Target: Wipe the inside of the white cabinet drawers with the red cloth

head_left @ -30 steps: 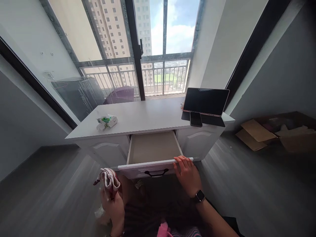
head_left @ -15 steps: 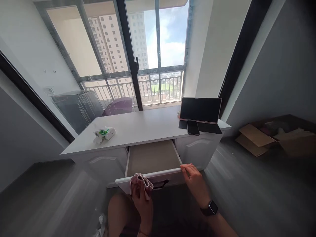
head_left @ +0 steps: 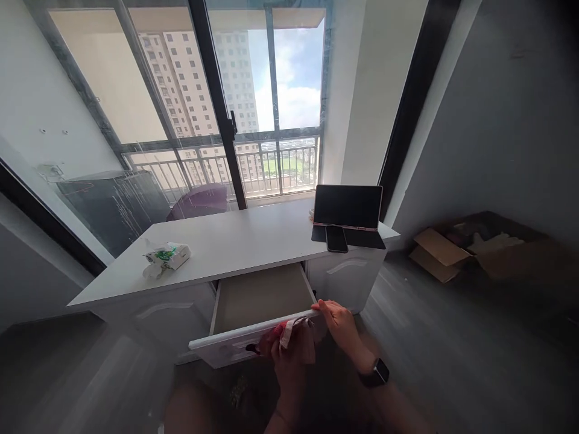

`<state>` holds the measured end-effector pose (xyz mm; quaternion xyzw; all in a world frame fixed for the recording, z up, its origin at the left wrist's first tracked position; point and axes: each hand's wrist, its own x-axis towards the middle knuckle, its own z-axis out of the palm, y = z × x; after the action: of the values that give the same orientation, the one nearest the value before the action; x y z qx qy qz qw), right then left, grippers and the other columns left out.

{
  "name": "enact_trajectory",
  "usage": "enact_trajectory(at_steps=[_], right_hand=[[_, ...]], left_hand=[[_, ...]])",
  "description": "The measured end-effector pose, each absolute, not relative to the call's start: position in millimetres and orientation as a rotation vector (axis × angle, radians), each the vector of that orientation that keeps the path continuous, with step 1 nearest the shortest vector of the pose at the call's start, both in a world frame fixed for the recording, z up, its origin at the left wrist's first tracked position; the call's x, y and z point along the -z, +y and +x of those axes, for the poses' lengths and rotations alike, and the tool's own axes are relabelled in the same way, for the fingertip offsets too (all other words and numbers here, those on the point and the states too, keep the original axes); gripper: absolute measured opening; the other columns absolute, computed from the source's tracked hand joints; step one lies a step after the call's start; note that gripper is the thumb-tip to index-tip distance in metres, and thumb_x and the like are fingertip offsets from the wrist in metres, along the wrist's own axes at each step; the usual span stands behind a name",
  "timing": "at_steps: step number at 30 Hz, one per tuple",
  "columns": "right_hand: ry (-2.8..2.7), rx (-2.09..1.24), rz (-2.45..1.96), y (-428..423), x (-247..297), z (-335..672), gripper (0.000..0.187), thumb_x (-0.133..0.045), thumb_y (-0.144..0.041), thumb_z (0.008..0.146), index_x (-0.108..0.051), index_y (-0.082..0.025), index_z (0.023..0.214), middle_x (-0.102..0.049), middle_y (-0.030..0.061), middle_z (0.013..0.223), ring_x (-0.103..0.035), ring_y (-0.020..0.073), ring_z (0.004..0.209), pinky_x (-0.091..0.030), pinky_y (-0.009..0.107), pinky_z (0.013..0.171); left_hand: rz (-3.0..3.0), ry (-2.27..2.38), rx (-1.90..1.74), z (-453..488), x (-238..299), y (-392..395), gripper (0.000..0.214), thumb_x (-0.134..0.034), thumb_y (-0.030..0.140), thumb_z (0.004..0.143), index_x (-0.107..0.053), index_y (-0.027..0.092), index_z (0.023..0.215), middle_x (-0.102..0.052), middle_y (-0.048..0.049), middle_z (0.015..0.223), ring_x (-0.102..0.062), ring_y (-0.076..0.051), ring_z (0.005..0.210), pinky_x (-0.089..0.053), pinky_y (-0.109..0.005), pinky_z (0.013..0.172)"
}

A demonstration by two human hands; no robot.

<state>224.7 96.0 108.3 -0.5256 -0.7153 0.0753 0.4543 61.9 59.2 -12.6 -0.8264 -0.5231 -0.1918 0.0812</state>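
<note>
A white desk (head_left: 235,241) has its middle drawer (head_left: 262,295) pulled out, bare inside. My right hand (head_left: 339,325), with a dark watch on the wrist, grips the right end of the drawer's front edge. My left hand (head_left: 287,355) is closed on a crumpled pink and white cloth (head_left: 294,334) and holds it against the drawer front, just left of my right hand, covering part of the black handle.
A pack of wipes (head_left: 166,258) lies on the desk's left. A dark tablet (head_left: 347,207) stands at the right with a phone (head_left: 336,239) before it. Open cardboard boxes (head_left: 456,250) sit on the floor at right. Large windows rise behind.
My left hand has carried the cloth from low on the left up and rightward to the drawer front. My right hand stayed on the drawer edge. The view swung to the right.
</note>
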Motion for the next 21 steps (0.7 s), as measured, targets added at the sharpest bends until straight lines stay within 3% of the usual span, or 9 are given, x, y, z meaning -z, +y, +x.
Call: enact_trajectory(at_steps=[3, 7, 10, 15, 21], right_hand=[[-1.792, -0.204, -1.338, 99, -110, 227, 0.050, -0.033, -0.038, 0.101, -0.075, -0.025, 0.078, -0.074, 0.0016, 0.073, -0.070, 0.0149, 0.070, -0.051, 0.025, 0.062], [-1.808, -0.162, -1.392, 98, -111, 227, 0.051, -0.033, -0.041, 0.101, -0.075, -0.024, 0.078, -0.074, 0.0022, 0.073, -0.070, 0.0151, 0.070, -0.049, 0.025, 0.062], [-1.790, -0.151, -1.439, 95, -111, 224, 0.051, -0.034, -0.043, 0.100, -0.075, -0.023, 0.079, -0.074, 0.0030, 0.076, -0.070, 0.0155, 0.072, -0.048, 0.026, 0.063], [-1.727, -0.182, -1.475, 92, -109, 217, 0.052, -0.033, -0.044, 0.100, -0.074, -0.021, 0.077, -0.073, 0.0040, 0.076, -0.068, 0.0169, 0.073, -0.047, 0.026, 0.066], [-1.684, -0.195, -1.432, 91, -103, 214, 0.049, -0.033, -0.042, 0.100, -0.072, -0.020, 0.079, -0.073, 0.0057, 0.078, -0.067, 0.0187, 0.078, -0.048, 0.031, 0.080]], left_hand=[[-2.339, -1.551, 0.661, 83, 18, 64, 0.049, -0.052, 0.020, 0.089, -0.053, 0.034, 0.136, -0.065, -0.0116, 0.125, -0.063, -0.033, 0.108, -0.055, -0.053, 0.087], [-2.617, -1.335, 0.540, 85, 18, 69, 0.043, -0.058, 0.018, 0.086, -0.061, 0.028, 0.128, -0.068, -0.0105, 0.118, -0.064, -0.027, 0.108, -0.054, -0.042, 0.091], [-2.776, -1.247, 0.495, 75, 11, 71, 0.042, -0.050, 0.017, 0.091, -0.056, 0.025, 0.132, -0.064, -0.0095, 0.126, -0.058, -0.024, 0.118, -0.050, -0.041, 0.097], [-2.847, -1.256, 0.444, 55, 6, 68, 0.043, -0.039, 0.023, 0.097, -0.047, 0.025, 0.139, -0.060, -0.0085, 0.133, -0.057, -0.022, 0.119, -0.052, -0.035, 0.090], [-2.927, -1.311, 0.299, 13, 6, 63, 0.047, -0.043, 0.020, 0.093, -0.049, 0.030, 0.138, -0.061, -0.0084, 0.131, -0.060, -0.020, 0.113, -0.051, -0.029, 0.085]])
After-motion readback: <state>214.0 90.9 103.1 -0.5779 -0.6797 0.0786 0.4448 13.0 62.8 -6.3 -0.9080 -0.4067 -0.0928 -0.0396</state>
